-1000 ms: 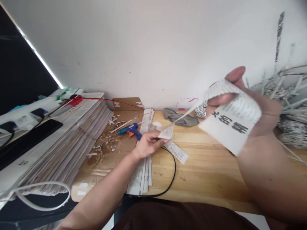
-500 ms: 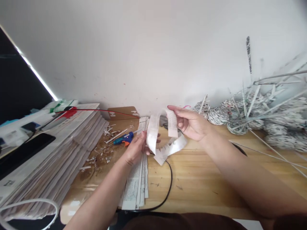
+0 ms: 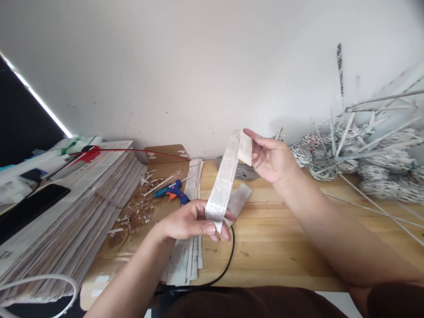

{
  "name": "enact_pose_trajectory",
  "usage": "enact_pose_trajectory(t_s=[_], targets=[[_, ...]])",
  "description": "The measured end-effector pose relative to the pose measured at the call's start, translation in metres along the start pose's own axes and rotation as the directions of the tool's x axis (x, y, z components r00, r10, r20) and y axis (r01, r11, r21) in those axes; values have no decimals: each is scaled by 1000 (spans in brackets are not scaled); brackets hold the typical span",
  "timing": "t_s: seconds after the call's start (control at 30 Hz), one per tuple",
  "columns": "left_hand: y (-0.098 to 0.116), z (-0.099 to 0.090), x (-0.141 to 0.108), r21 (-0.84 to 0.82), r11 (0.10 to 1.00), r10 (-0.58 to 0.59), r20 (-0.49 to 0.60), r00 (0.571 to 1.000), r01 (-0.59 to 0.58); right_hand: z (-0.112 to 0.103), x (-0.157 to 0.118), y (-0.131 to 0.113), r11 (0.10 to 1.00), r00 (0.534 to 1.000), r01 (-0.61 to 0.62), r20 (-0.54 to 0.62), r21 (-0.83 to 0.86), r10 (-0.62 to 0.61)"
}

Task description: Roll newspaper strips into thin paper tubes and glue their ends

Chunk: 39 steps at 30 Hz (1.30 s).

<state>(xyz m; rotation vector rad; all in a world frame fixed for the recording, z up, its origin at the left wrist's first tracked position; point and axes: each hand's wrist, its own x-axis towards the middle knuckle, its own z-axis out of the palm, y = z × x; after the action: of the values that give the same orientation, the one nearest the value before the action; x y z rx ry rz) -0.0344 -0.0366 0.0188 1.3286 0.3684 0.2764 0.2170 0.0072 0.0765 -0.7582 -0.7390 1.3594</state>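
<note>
White printed paper strip (image 3: 226, 176) spans your left grip (image 3: 192, 222) and right grip (image 3: 274, 161), both holding it inside the wooden counter (image 3: 265, 251)'s front edge.

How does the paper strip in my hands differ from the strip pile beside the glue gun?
The paper strip is raised between your left hand and right hand; the strip pile lies on the work surface. The paper strip slants and folds over at its upper end, while the strip pile lies straight. Both are whitish paper with dark print.
</note>
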Motion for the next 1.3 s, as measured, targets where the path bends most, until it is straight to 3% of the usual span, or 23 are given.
enact_pose_trajectory(t_s=[0.1,0.2,0.37,0.43,0.5,0.53,0.57,0.63,0.67,0.7,0.73,0.77,0.8,0.93,1.03,1.1,1.17,1.3], targets=[[5,12,-21,-83,997,2,15,1000,-1,-3,3,-2,995,999,-4,-53,98,9],[1,27,-45,-104,986,-128,28,991,130,-2,3,0,990,997,-25,-75,138,35],[-15,42,-65,-152,974,-180,-67,981,168,2,-1,20,983,978,-184,96,4,183],[-21,44,-65,-183,972,-165,-98,981,145,3,-4,28,965,951,-244,172,-94,257],[-26,45,-62,-214,970,-148,-132,980,118,4,-11,32,923,899,-241,290,-298,329],[-27,45,-60,-223,969,-140,-149,979,104,6,-16,32,878,845,-211,371,-429,384],[-28,46,-59,-225,970,-134,-164,977,95,8,-23,31,811,762,-161,452,-562,464],[-27,48,-59,-208,974,-123,-183,975,84,15,-36,30,664,501,-56,554,-746,665],[-26,49,-59,-193,978,-118,-189,975,81,18,-43,30,597,366,-33,546,-801,753],[-25,51,-59,-177,981,-114,-194,974,79,21,-49,32,548,267,-32,521,-836,811],[-24,53,-60,-162,984,-112,-201,973,80,24,-54,36,538,228,-34,517,-842,825],[-23,56,-61,-146,986,-113,-210,971,83,26,-57,41,556,224,-44,534,-830,815],[-23,58,-62,-127,987,-122,-220,968,96,28,-59,48,604,256,-69,571,-794,780],[-24,70,-67,-45,979,-202,-260,944,197,29,-60,75,804,463,-364,658,-470,594],[-27,76,-72,-9,968,-241,-307,921,250,30,-63,84,819,515,-499,663,-284,544],[-29,78,-78,12,963,-249,-351,903,270,32,-66,85,815,515,-511,661,-274,545],[-32,78,-86,35,956,-255,-391,884,291,34,-68,83,822,546,-507,640,-261,540],[-41,77,-111,68,932,-287,-460,840,355,36,-60,71,883,739,-456,508,-106,442]])
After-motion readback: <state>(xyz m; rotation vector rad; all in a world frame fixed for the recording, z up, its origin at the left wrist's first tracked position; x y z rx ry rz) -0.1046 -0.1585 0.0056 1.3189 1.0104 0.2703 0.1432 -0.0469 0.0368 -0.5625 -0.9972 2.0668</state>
